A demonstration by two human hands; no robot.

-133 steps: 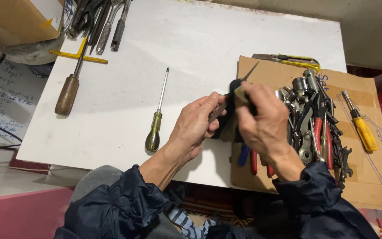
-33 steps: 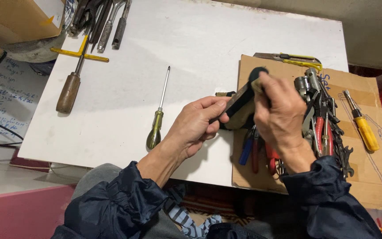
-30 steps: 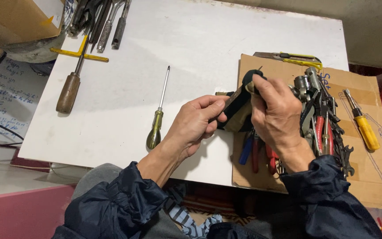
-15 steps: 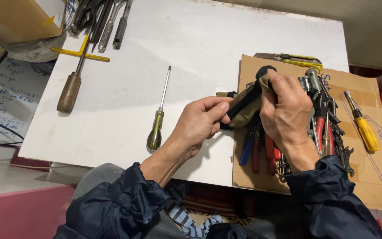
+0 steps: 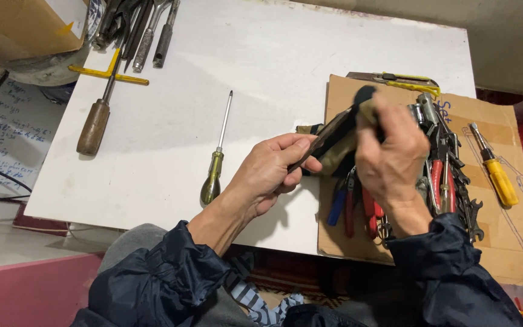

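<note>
The left hand (image 5: 270,175) grips a slim tool (image 5: 322,138) by its lower end; its long axis runs toward two o'clock. The right hand (image 5: 391,154), at three o'clock and nearer the tip, pinches a cloth (image 5: 346,142) around it, over the cardboard (image 5: 509,242).

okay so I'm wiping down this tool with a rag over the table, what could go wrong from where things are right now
1. The left hand grips the slim metal tool near the part the rag covers; if that part has an edge, a slip of the right hand could nick a finger.
2. The right forearm hangs just above the pile of pliers and wrenches on the cardboard sheet; a sleeve might snag and drag one off.
</note>
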